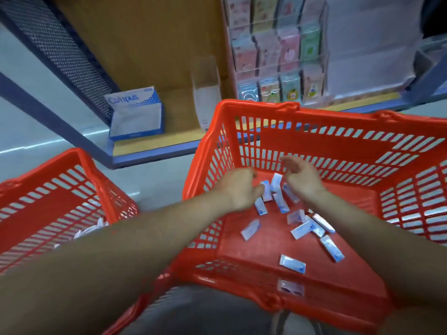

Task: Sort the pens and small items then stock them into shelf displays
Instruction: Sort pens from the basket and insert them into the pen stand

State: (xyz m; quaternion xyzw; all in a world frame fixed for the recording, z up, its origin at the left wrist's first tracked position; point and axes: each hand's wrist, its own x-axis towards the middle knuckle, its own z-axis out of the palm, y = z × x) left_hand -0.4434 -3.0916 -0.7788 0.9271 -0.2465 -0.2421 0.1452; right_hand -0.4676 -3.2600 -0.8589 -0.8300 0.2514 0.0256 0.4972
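My right hand (302,180) is loose-fingered, my left hand (238,187) curled, grip unclear, above small white-and-blue packets (300,229) in the red plastic basket (258,106); another red basket (79,153) at eight o'clock, blue-white cardboard box (135,117) at eleven.

Blue-white pkts (298,230) in red basket (314,141)

Both bare arms (145,238) reached forward and down, wrists close together. The left hand (238,187) was curled, knuckles up, its grip hidden; the right hand (302,177) hung relaxed, palm turned inward, fingers loosely spread.
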